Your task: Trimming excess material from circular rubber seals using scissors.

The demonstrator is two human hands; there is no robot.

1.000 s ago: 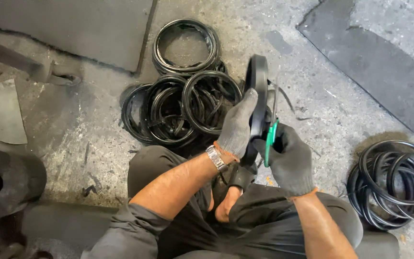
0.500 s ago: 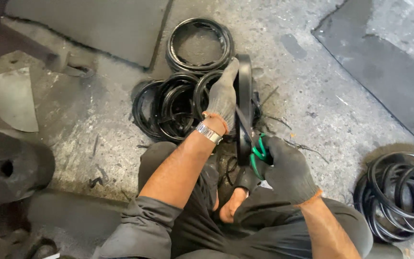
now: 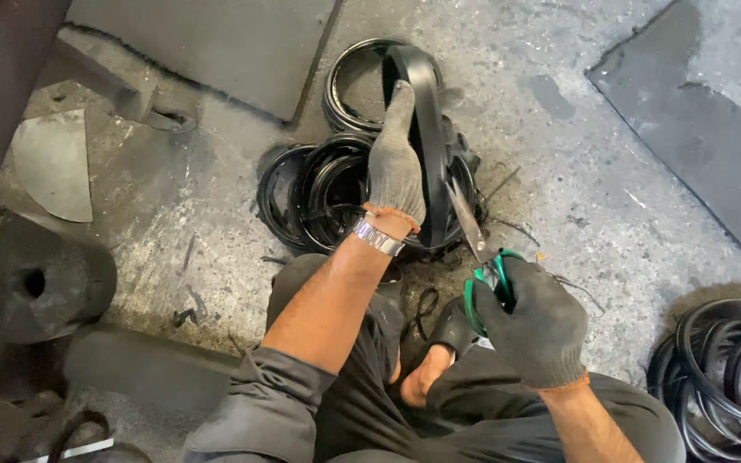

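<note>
My left hand, in a grey glove with a metal watch at the wrist, grips a wide black rubber ring held upright on edge. My right hand, in a dark glove, holds green-handled scissors with the blades against the ring's right rim. Thin rubber trimmings lie on the floor beside the blades.
A pile of black rubber rings lies on the concrete floor behind the held ring. Another heap of rings sits at the lower right. A dark round block with a hole stands at the left. Dark rubber sheets lie at the back.
The left hand has slid up and forward along the ring, and the ring now stands further from my body. The right hand with the scissors has dropped lower along the rim.
</note>
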